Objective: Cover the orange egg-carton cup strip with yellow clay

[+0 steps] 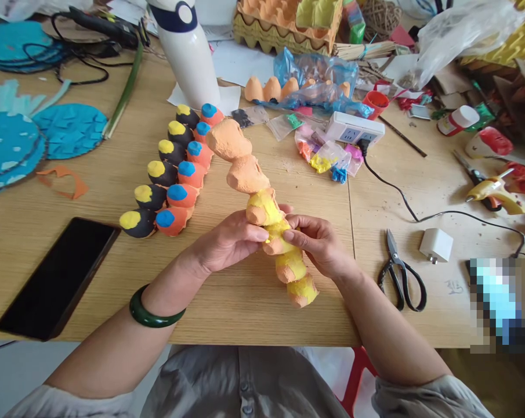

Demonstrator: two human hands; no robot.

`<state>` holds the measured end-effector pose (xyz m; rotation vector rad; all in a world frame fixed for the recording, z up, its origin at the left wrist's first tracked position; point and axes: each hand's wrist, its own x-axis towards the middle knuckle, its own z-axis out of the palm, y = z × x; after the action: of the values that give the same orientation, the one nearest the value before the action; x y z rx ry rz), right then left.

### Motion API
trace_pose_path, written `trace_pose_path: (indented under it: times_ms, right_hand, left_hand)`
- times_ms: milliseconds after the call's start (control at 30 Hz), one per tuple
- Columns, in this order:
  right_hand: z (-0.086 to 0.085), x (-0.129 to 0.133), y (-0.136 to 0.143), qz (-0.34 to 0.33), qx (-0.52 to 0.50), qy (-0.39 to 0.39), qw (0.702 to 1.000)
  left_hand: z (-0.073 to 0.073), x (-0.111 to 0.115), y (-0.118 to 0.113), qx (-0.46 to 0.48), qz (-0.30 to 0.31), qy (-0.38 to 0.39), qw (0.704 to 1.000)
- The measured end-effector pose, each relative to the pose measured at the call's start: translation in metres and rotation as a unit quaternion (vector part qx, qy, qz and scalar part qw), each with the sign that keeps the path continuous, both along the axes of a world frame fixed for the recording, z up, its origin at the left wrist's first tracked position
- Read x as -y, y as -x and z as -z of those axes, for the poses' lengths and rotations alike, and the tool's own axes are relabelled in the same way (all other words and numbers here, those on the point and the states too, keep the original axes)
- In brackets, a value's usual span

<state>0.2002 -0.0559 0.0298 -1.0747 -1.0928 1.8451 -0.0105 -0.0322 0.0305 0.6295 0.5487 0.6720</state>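
Note:
An orange egg-carton strip point(247, 174) slants down to the right above the table's front part. Its lower cups carry yellow clay around their sides, with orange tips; the two upper cups are plain orange. My left hand point(230, 241) grips the strip from the left, thumb on a yellow cup. From the right, my right hand point(321, 244) pinches the same cup with thumb and fingers. Left of the strip lie two rows of cups: a black row with yellow tips point(151, 197) and an orange row with blue tips point(184, 194).
A black phone point(57, 278) lies at front left, black-handled scissors point(399, 276) and a white charger point(436, 245) at right. A white bottle point(186, 55), power strip point(355, 128), clay packets point(327, 157) and egg trays point(286, 29) stand or lie farther back.

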Motion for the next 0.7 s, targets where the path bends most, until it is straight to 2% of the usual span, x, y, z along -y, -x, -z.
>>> trace_pose_path:
  times_ms: [333, 500, 700]
  right_hand:
    - [-0.0044, -0.0003, 0.0046, 0.003, 0.034, -0.009, 0.999]
    - [-0.0027, 0.0004, 0.0046, 0.001, 0.031, -0.001, 1.000]
    - [-0.0085, 0.0012, 0.0053, 0.000, 0.037, 0.005, 0.999]
  left_hand:
    - [0.0043, 0.0009, -0.0025, -0.050, -0.020, 0.011, 0.998]
    - [0.0014, 0.0010, -0.0035, -0.076, -0.032, 0.002, 0.997]
    - [-0.0010, 0.0016, -0.0050, -0.053, -0.048, 0.007, 0.997]
